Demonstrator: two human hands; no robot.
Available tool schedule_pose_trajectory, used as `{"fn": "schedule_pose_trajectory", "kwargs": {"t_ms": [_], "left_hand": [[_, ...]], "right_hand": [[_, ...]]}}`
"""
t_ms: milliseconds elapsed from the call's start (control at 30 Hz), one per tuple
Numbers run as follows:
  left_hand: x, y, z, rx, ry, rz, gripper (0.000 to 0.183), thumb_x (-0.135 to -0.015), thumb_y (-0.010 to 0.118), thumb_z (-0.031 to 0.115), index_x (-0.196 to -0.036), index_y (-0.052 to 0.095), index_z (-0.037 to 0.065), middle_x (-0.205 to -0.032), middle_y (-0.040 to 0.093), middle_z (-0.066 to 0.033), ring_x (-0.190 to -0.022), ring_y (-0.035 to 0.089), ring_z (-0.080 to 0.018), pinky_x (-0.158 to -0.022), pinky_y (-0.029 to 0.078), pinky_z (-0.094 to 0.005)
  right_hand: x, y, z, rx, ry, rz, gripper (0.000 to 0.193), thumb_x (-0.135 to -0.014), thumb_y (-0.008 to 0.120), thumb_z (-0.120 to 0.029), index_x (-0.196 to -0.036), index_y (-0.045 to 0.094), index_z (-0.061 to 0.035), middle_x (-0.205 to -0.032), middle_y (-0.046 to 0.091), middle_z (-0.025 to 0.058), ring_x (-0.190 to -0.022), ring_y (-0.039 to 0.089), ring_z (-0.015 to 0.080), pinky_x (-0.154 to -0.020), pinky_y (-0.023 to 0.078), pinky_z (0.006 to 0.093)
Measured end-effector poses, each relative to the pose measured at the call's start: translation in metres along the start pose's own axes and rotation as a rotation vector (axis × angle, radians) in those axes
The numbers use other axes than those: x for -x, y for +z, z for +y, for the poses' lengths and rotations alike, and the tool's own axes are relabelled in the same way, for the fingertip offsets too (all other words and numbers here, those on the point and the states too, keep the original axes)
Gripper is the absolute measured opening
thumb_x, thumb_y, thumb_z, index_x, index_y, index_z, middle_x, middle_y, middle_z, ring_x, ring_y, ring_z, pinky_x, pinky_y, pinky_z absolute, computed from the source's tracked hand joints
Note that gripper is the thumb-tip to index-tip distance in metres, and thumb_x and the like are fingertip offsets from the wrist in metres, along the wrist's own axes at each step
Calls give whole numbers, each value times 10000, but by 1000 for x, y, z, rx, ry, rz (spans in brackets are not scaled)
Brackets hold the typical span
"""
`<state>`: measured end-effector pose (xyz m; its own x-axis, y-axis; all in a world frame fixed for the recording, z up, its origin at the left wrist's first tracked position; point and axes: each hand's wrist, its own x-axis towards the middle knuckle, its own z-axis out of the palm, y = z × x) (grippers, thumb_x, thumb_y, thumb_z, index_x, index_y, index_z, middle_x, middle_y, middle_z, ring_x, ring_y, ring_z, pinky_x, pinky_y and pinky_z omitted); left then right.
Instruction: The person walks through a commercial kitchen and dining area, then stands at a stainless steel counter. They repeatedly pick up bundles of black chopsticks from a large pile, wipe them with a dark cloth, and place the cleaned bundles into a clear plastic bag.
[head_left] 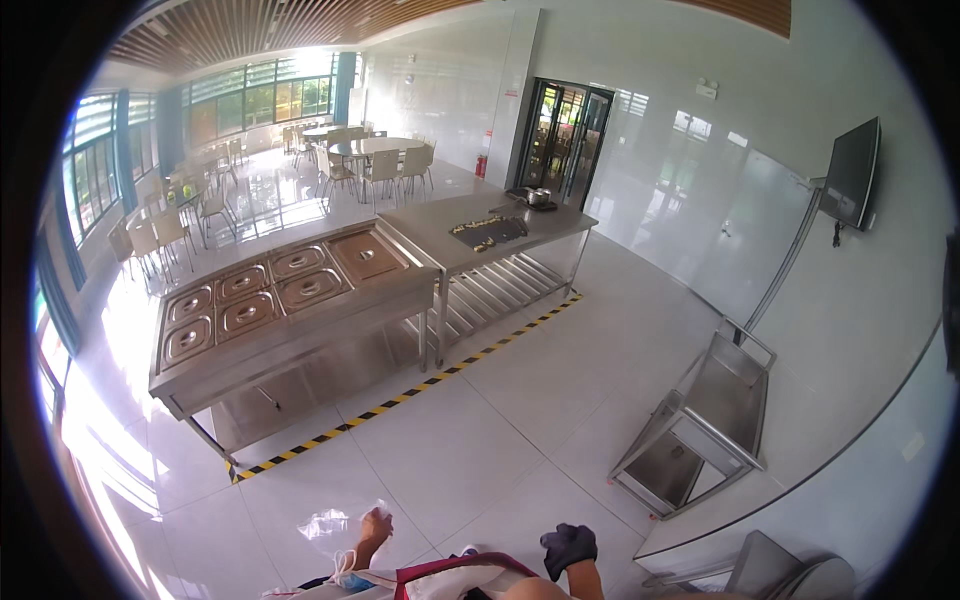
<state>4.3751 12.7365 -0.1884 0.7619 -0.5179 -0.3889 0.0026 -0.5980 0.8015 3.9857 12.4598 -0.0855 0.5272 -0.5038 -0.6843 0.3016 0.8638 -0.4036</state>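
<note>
White clothing with dark red trim (465, 561) is seen at the lower edge. Just ahead, clear crumpled plastic film (328, 524) is pinched between the fingers of the bare left hand (375, 527), above the pale tiled floor (480, 440). The right hand (568, 549) is covered by a black glove; its fingers appear bent, but whether anything is gripped cannot be told. To the right, a two-tier stainless-steel cart (722, 395) is parked by the wall. Farther off, a steel serving counter (300, 343) is fitted with lidded rectangular pans and edged by black-and-yellow floor tape (390, 404). Beside it, a dark flat sheet (490, 233) and a silver pot (538, 195) are supported by a steel table (425, 222). Beyond, pale chairs (381, 170) are grouped around tables.
</note>
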Motion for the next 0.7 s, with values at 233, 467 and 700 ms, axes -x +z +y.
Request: {"fn": "schedule_pose_trajectory", "kwargs": {"t_ms": [233,467,700], "left_hand": [[-132,-33,145,593,-124,241,200,-930,604,223,-962,698,49,-587,474,38,-452,398,-62,-410,286,-262],[-285,-81,273,1011,-5,34,321,-988,498,249,-1259,580,98,-562,293,58,-462,281,-74,-452,241,-258],[-515,-42,494,1027,167,-261,386,-1029,408,301,-1344,521,109,-583,236,61,-494,248,-72,-477,214,-253]], "right_hand": [[-165,173,-145,128,176,-268,260,-883,354,-311,-728,511,-174,-856,624,27,-635,597,165,-424,171,274],[-329,327,-237,171,187,-270,242,-863,372,-332,-677,444,-194,-694,450,-4,-583,421,196,-395,181,298],[-469,351,-336,110,-181,-6,201,-877,350,-172,-711,464,-160,-784,571,61,-546,432,248,-436,300,349]]}}
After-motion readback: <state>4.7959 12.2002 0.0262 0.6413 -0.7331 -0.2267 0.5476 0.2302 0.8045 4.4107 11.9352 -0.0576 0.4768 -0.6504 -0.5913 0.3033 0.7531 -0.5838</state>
